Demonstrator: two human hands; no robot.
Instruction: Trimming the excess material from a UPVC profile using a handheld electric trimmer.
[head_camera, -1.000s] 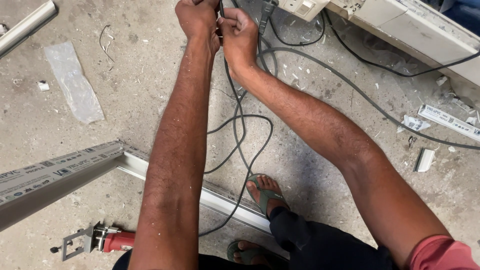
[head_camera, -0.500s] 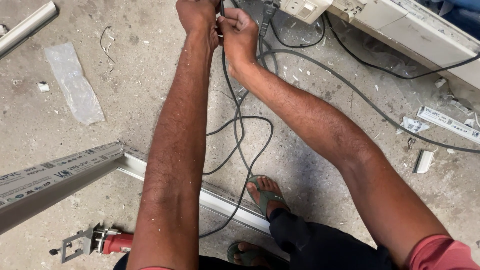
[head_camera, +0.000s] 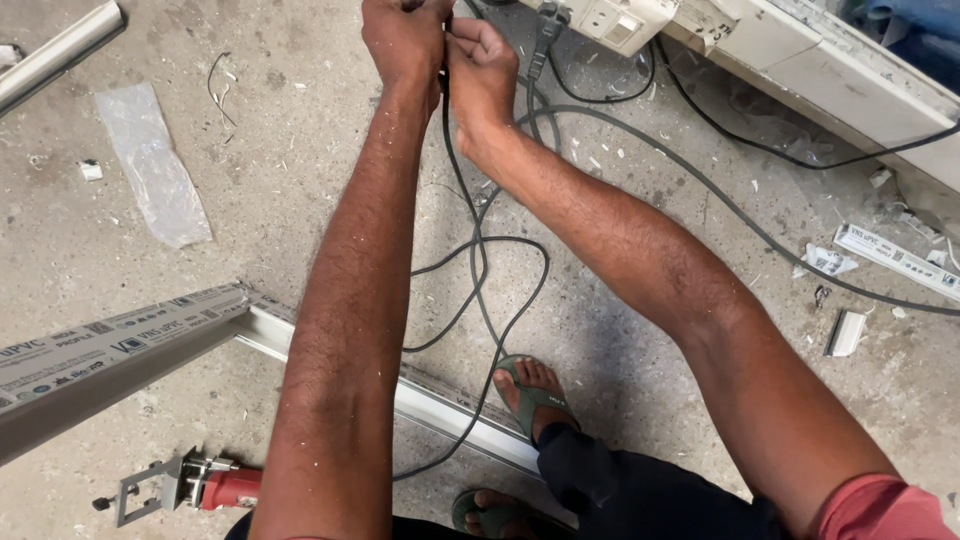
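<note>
My left hand (head_camera: 403, 42) and my right hand (head_camera: 482, 72) are raised side by side at the top of the view, both closed around a black cable (head_camera: 478, 262). The cable hangs down between my forearms and loops over the concrete floor near my sandalled foot (head_camera: 532, 392). Just beyond my right hand, a black plug (head_camera: 548, 24) sits in a white socket block (head_camera: 620, 20). My fingertips and the cable's upper end are cut off by the frame edge.
A white plastic window profile (head_camera: 110, 350) forms a corner frame on the floor at the left. A red power tool (head_camera: 190, 487) lies at the bottom left. More white profiles (head_camera: 850, 80) run along the top right, with plastic wrap (head_camera: 152, 165) and offcuts about.
Both hands have stayed on the cable, shifting only slightly. The camera view has drifted a little, so the hands sit higher in the frame.
</note>
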